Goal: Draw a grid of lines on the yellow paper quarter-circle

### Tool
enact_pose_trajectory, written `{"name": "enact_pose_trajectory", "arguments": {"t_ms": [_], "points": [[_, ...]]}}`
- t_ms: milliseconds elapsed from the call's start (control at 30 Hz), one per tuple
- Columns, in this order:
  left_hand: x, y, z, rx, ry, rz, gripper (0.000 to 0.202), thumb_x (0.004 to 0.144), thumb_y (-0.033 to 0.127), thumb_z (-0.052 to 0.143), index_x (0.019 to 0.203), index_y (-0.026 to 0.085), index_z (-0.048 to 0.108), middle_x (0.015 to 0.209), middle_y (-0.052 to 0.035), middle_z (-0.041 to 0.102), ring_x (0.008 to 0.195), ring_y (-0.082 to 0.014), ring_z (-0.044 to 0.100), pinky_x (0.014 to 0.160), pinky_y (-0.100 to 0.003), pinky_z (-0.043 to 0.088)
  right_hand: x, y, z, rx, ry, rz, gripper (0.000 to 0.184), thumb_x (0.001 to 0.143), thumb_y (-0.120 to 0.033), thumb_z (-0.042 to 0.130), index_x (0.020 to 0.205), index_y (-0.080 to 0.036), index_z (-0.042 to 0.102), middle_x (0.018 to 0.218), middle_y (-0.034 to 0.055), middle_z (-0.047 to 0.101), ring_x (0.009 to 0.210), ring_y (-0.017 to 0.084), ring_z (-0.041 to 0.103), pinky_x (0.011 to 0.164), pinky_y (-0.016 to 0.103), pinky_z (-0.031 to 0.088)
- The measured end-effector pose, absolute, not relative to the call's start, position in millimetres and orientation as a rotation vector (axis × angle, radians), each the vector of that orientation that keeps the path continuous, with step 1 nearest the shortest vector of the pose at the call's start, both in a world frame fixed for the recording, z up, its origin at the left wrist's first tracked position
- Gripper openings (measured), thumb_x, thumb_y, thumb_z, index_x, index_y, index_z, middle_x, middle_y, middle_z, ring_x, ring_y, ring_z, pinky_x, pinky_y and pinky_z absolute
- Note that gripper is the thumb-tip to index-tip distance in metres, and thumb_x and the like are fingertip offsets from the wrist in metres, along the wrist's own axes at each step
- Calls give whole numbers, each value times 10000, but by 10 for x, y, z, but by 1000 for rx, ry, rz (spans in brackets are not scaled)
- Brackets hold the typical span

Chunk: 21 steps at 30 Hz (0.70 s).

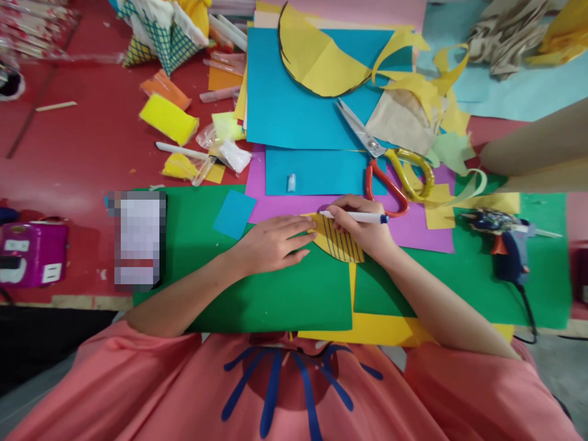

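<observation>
Pinched in the fingers of my right hand [361,226] is a white marker [367,217] with a dark blue end, its tip at the upper left of a yellow paper cutout [339,242]. Dark parallel stripes run across that cutout. My left hand [275,245] lies flat with fingers stretched, its fingertips on the cutout's left edge. A small pale cap [291,182] rests on the blue sheet [321,171] beyond my hands. Scissors with one red and one yellow handle [374,147] lie spread just past my right hand.
Green sheets [257,300] cover the table before me. A glue gun [511,254] lies at right, a phone-like blurred object [140,239] at left. A yellow half-circle [321,58] and paper scraps [413,79] are at the back. Yellow clay packs [169,118] sit back left.
</observation>
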<state>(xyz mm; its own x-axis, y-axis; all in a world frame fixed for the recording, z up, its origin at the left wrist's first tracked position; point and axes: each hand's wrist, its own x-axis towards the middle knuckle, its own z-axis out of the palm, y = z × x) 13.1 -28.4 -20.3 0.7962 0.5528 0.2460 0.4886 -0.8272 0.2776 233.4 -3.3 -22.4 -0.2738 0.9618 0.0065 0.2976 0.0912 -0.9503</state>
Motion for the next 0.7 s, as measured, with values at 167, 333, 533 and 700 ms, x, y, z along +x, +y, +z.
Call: {"name": "enact_pose_trajectory", "arguments": {"t_ms": [167,333,533,700], "points": [[130,-281,-203,2788,820,489,272,890,271,512,1098,151,642,1201,-93,633,1105,-221,601,959,-371,502,2344,-32,-228,-1266,-1675,1215,225,838,-334,577,717,-161,651,596,1,618,547,109,551,536,239,428],[130,-283,-203,2760,824,473,278,884,266,524,1114,154,633,1215,-95,624,1123,-225,590,976,-377,489,2338,-31,-231,-1267,-1646,1217,215,840,-322,581,733,-151,656,581,-3,609,523,99,538,523,233,415],[138,-278,-191,2801,814,496,271,893,269,509,1093,146,644,1187,-92,641,1093,-222,609,950,-373,510,2333,-28,-226,-1265,-1671,1199,198,837,-324,582,772,-154,662,630,5,638,538,101,553,522,231,419],[136,-274,-190,2805,808,498,269,894,271,508,1088,149,648,1192,-90,640,1095,-220,609,947,-368,514,2331,-23,-205,-1280,-1696,1183,201,831,-301,572,715,-155,646,651,17,652,580,113,570,554,238,428]]}}
